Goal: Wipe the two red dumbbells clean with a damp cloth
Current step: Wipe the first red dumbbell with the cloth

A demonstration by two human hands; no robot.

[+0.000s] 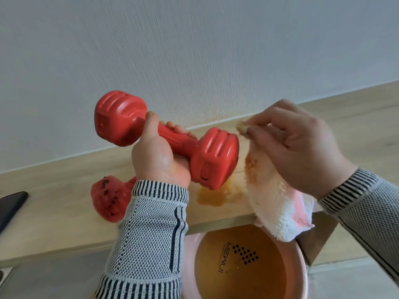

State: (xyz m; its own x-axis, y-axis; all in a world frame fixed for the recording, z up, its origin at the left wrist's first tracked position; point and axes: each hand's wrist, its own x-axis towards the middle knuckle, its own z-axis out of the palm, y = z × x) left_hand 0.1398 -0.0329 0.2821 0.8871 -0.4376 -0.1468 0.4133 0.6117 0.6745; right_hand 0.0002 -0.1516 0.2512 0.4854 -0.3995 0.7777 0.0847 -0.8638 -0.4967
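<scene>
My left hand grips the handle of a red dumbbell and holds it tilted above the wooden shelf. My right hand pinches a white cloth with orange stains and pink patches, just right of the dumbbell's lower head. The cloth hangs down over the shelf edge. A second red dumbbell, speckled with dark dirt, lies on the shelf, partly hidden behind my left sleeve.
A pink basin of orange-brown water stands below the shelf edge. An orange puddle lies on the shelf under the held dumbbell. A dark flat object sits at the left edge. A white wall rises behind.
</scene>
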